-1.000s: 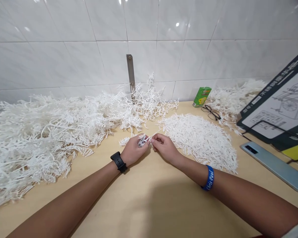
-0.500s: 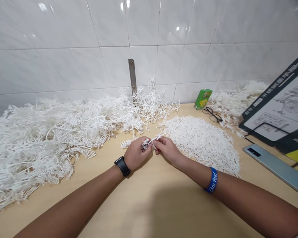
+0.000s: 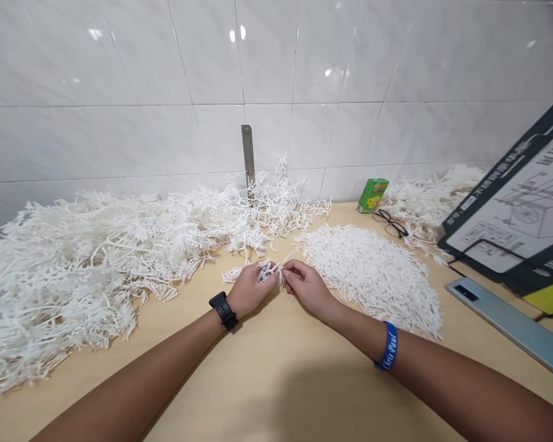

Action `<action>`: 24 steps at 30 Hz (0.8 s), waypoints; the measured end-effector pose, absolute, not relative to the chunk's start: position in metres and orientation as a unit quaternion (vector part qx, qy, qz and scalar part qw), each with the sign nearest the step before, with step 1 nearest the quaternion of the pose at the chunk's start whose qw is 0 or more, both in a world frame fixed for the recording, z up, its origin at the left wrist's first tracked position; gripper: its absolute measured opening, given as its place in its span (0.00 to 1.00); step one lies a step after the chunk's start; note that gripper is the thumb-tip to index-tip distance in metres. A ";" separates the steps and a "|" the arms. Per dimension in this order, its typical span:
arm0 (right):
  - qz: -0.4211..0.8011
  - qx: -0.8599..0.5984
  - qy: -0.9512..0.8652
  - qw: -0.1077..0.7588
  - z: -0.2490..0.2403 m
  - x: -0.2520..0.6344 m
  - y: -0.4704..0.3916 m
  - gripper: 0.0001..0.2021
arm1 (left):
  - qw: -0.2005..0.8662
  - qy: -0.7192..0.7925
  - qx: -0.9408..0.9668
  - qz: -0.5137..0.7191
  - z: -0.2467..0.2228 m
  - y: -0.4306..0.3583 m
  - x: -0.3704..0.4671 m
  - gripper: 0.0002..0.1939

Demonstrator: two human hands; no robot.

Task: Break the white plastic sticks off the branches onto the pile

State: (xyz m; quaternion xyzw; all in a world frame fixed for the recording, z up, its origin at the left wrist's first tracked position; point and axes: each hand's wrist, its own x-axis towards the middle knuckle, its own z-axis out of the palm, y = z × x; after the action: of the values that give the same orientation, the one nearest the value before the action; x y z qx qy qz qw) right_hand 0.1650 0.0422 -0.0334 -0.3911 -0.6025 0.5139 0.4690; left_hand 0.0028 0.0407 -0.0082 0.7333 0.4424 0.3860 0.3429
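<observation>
My left hand (image 3: 250,288) is closed around a small bunch of white branched plastic sprues (image 3: 265,270), their thin ends poking out past the thumb. Just to its right, my right hand (image 3: 306,286) has thumb and forefinger pinched at the tips of the bunch; the tiny bit between them is hard to make out. Behind the right hand spreads a flat heap of short white plastic pieces (image 3: 373,270). A large tangled pile of white sprues (image 3: 120,245) fills the left side, and a small loose cluster (image 3: 231,274) lies beside my left hand.
An upright metal strip (image 3: 247,153) rises from the pile by the tiled wall. Toward the right are a green box (image 3: 372,195), black-framed glasses (image 3: 391,223), another white pile (image 3: 435,197), a phone (image 3: 511,325) and a leaning dark printed box (image 3: 529,212).
The view has tilted up a little. My right fingertips have shifted slightly along the sprues, and the bunch shows more openly in my left hand.
</observation>
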 end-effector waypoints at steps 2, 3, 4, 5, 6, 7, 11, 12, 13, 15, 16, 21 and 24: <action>0.490 -0.391 -0.614 0.480 -0.034 0.165 0.041 0.07 | 0.366 0.444 0.718 0.391 -0.008 0.042 0.002 0.13; 0.477 -0.393 -0.620 0.483 -0.034 0.164 0.040 0.07 | 0.377 0.447 0.711 0.390 -0.007 0.043 0.001 0.14; 0.465 -0.396 -0.626 0.485 -0.034 0.164 0.040 0.06 | 0.386 0.450 0.706 0.387 -0.007 0.044 0.001 0.14; 0.456 -0.400 -0.630 0.485 -0.033 0.164 0.039 0.06 | 0.395 0.453 0.701 0.384 -0.008 0.045 0.000 0.14; 0.447 -0.405 -0.633 0.484 -0.032 0.164 0.038 0.05 | 0.406 0.455 0.696 0.379 -0.008 0.046 0.000 0.15; 0.439 -0.411 -0.635 0.485 -0.031 0.164 0.038 0.05 | 0.416 0.457 0.691 0.375 -0.008 0.046 -0.001 0.15; 0.393 -0.429 -0.652 0.486 -0.029 0.166 0.036 0.02 | 0.453 0.457 0.673 0.366 -0.007 0.048 -0.002 0.16; 0.383 -0.432 -0.656 0.486 -0.029 0.166 0.035 0.03 | 0.457 0.457 0.670 0.365 -0.007 0.048 -0.002 0.16; 0.375 -0.435 -0.658 0.487 -0.029 0.166 0.035 0.03 | 0.460 0.458 0.668 0.365 -0.007 0.048 -0.002 0.15; 0.363 -0.436 -0.661 0.491 -0.028 0.166 0.035 0.03 | 0.466 0.457 0.665 0.364 -0.006 0.048 -0.002 0.14; 0.356 -0.435 -0.664 0.493 -0.028 0.166 0.035 0.03 | 0.470 0.456 0.663 0.363 -0.006 0.048 -0.003 0.14; 0.314 -0.411 -0.695 0.499 -0.026 0.167 0.033 0.05 | 0.478 0.453 0.660 0.360 -0.003 0.047 -0.002 0.12; 0.304 -0.402 -0.705 0.499 -0.025 0.168 0.033 0.05 | 0.475 0.448 0.669 0.355 -0.001 0.046 -0.001 0.11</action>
State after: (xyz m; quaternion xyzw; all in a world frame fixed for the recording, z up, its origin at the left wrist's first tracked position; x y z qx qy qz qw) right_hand 0.1681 0.0328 -0.0254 -0.4018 -0.7051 0.3042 0.4989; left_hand -0.0015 0.0455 -0.0014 0.6688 0.4476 0.3554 0.4754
